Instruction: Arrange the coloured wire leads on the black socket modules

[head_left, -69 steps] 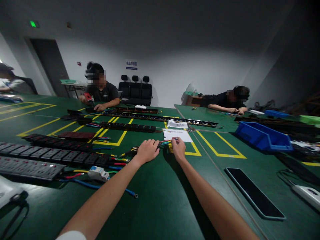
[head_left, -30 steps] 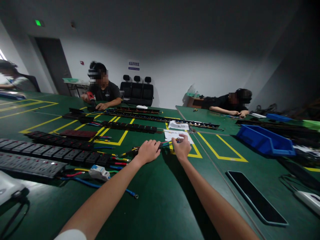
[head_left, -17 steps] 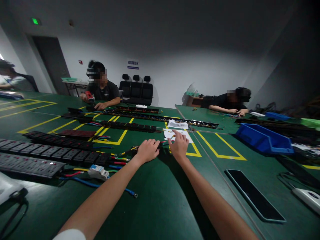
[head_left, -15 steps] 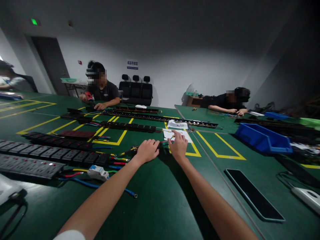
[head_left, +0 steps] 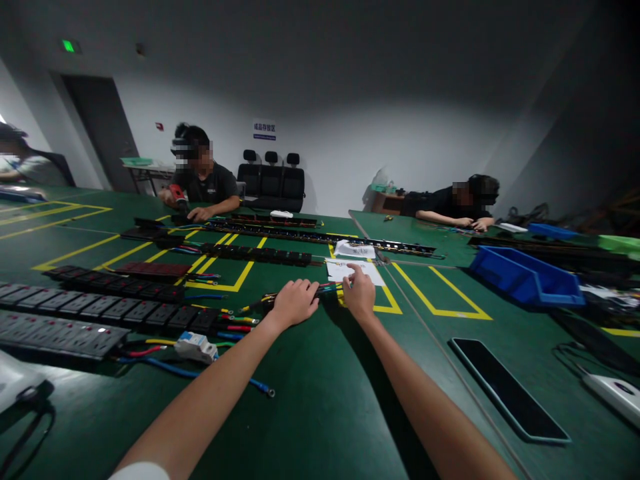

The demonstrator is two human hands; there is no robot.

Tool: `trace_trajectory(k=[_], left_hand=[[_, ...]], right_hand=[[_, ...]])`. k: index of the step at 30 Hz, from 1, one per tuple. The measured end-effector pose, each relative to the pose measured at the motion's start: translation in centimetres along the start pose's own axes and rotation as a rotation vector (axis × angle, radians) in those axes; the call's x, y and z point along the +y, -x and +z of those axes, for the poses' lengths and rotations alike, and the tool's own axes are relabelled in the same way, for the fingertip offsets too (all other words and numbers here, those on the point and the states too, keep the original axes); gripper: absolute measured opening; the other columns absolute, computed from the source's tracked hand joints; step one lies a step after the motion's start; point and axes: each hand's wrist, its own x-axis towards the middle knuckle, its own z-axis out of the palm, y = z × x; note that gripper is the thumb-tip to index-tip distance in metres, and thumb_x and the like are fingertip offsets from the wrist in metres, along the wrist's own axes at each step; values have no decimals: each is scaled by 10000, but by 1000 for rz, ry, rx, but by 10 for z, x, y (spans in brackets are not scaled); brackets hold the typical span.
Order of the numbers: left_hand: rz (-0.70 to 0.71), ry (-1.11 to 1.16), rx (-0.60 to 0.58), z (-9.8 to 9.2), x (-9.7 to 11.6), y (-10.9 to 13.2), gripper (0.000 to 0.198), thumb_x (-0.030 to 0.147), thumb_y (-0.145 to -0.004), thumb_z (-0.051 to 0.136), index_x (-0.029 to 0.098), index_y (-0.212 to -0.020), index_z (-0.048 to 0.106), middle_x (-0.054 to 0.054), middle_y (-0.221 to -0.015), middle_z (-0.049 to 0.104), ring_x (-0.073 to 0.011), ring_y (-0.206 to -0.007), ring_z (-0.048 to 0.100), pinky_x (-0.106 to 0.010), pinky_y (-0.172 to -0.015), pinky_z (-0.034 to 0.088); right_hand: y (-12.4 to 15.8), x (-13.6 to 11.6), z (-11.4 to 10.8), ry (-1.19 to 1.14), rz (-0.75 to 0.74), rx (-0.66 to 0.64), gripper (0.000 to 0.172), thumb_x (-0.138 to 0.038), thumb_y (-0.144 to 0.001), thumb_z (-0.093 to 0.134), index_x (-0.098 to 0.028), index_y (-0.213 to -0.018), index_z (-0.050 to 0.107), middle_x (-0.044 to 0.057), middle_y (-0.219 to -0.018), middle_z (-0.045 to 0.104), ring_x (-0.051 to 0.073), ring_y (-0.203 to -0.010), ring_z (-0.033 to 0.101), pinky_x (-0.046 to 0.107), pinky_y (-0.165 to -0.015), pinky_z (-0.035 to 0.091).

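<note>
My left hand (head_left: 296,301) is closed, palm down, over a bundle of coloured wires (head_left: 329,291) lying across the green table. A dark part with yellow and black leads (head_left: 254,305) sticks out on its left side. On the right, my right hand (head_left: 360,292) has its fingers curled at the wires' other end, with the index finger raised a little. Yellow wire shows beside its thumb; the exact grip is partly hidden. Just beyond this hand lies a white printed sheet (head_left: 340,269).
Black socket strips (head_left: 100,307) and a white breaker (head_left: 196,345) with lugged cables lie left. A phone (head_left: 507,388), a blue bin (head_left: 525,277) and a white device (head_left: 613,393) are right. Long dark strips (head_left: 320,238) lie beyond; co-workers sit across the table.
My right hand's thumb and fingers have drawn closer together at the wires, and more yellow wire shows beside them. My left hand stays in place.
</note>
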Motion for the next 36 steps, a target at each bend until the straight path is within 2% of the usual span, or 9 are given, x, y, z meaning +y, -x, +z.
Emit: trace_trajectory(k=[3, 6, 11, 13, 19, 24, 30, 36], left_hand=[[7, -3, 6, -1, 0, 0, 421, 381, -985, 447, 150, -1324, 545, -135, -1123, 654, -267, -1004, 603, -381, -829, 448], [11, -3, 11, -1, -1, 0, 421, 383, -982, 455, 154, -1324, 544, -133, -1119, 653, -265, -1002, 603, -376, -828, 447], [-3, 0, -6, 0, 0, 0, 415, 386, -979, 461, 161, -1317, 549, -141, -1114, 653, -274, -1019, 598, -386, -841, 450], [-4, 6, -9, -1, 0, 0, 419, 389, -983, 451, 161, -1321, 548, -142, -1121, 652, -271, -1019, 598, -388, -846, 452], [2, 12, 0, -1, 0, 0, 412, 390, -985, 455, 171, -1324, 542, -131, -1122, 651, -266, -1018, 603, -372, -848, 442], [15, 1, 13, 2, -1, 0, 403, 379, -982, 463, 166, -1314, 546, -129, -1117, 653, -263, -1025, 602, -370, -851, 440], [29, -7, 22, 5, -3, 0, 413, 397, -987, 449, 161, -1311, 550, -131, -1118, 652, -264, -1026, 598, -373, -853, 439], [47, -26, 38, 7, -3, -1, 415, 396, -990, 443, 155, -1310, 550, -123, -1122, 651, -261, -1016, 599, -373, -833, 442]], right_hand=[[0, 3, 0, 10, 91, -13, 418, -339, -904, 489, -196, -1288, 571, 58, -890, 703, 253, -888, 589, 316, -756, 373], [0, 10, 2, 11, 211, -90, 425, -406, -904, 508, -183, -1251, 610, 96, -956, 717, 272, -932, 619, 330, -765, 403], [-5, 23, 10, -100, 392, -201, 457, -469, -908, 489, -190, -1230, 656, 116, -1000, 737, 286, -931, 661, 369, -803, 446], [-7, 26, 11, -160, 416, -211, 437, -475, -898, 499, -201, -1181, 688, 108, -1001, 744, 282, -938, 670, 373, -820, 456], [-10, 10, -1, -264, 307, -63, 469, -491, -860, 563, -200, -1211, 672, 73, -955, 754, 249, -872, 675, 339, -799, 458], [-9, -12, -9, -139, 119, 69, 509, -522, -858, 576, -191, -1240, 630, 70, -937, 725, 277, -961, 596, 365, -853, 396], [-5, -11, -2, -63, -10, 79, 345, -354, -858, 570, -191, -1156, 629, 95, -1023, 653, 256, -949, 559, 358, -861, 400], [-4, -6, 4, -160, -30, 74, 329, -279, -836, 540, -190, -1147, 603, 84, -1024, 621, 226, -884, 563, 333, -802, 421]])
